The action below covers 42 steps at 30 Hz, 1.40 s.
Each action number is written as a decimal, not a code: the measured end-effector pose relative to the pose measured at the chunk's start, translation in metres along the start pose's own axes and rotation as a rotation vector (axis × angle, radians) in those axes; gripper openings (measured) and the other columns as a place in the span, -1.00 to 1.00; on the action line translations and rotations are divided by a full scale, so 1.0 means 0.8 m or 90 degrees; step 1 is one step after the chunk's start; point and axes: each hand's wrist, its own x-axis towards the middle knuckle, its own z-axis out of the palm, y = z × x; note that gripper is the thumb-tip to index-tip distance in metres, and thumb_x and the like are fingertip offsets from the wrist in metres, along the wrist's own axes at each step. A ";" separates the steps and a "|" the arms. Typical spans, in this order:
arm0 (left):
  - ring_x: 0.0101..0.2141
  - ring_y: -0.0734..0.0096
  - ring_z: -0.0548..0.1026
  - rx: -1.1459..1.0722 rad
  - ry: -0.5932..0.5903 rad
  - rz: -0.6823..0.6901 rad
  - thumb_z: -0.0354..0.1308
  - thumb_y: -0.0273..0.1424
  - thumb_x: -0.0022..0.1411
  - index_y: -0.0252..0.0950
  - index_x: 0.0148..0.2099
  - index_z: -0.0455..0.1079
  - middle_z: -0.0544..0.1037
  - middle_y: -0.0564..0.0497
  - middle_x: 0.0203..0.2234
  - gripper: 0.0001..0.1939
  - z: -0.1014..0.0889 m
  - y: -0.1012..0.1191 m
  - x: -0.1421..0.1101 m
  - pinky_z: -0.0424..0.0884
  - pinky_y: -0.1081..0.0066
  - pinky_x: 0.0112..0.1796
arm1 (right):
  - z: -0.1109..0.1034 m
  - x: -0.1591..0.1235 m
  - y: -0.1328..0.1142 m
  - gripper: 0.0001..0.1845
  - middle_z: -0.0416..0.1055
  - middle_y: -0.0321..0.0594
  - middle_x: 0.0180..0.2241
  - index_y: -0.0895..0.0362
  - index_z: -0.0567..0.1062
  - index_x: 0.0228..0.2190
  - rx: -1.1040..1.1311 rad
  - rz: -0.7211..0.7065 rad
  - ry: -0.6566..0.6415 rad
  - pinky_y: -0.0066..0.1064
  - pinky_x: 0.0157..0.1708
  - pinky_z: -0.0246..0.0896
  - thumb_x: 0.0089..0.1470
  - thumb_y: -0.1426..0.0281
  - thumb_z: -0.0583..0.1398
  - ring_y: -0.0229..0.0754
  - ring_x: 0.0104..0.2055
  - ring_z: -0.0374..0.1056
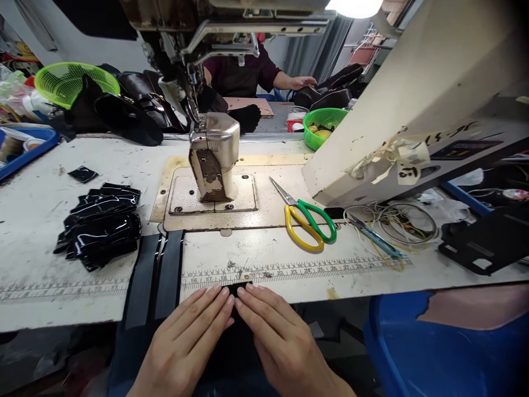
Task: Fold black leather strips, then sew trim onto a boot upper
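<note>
At the table's front edge, my left hand (188,336) and my right hand (281,336) meet with fingertips side by side. Their long fingers press down on a small black piece of material (237,288), gripping it from both sides. Most of that piece is hidden under the fingers, and the thumbs are largely out of sight. Left of my hands, long dark strips (167,275) hang over the edge. A pile of glossy black pieces (101,226) lies farther left, with one loose black piece (82,174) behind it.
A post-bed sewing machine (215,160) stands ahead. Scissors (306,218) with yellow and green handles lie right of it, near a thread snipper (376,237) and tangled cord (407,223). A blue chair (413,353) is at right. Opposite, a co-worker's hand (301,82) rests by black shoe parts.
</note>
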 end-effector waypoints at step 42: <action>0.25 0.34 0.38 -0.045 0.032 0.068 -0.12 -0.64 0.47 -0.49 0.30 0.29 0.53 -0.19 0.14 -0.58 0.019 -0.028 -0.019 0.19 0.37 0.26 | 0.036 -0.011 0.006 -0.70 0.63 -0.11 -0.09 0.23 0.58 -0.09 -0.057 -0.057 0.147 -0.16 0.18 0.38 0.33 0.64 0.08 -0.14 0.04 0.52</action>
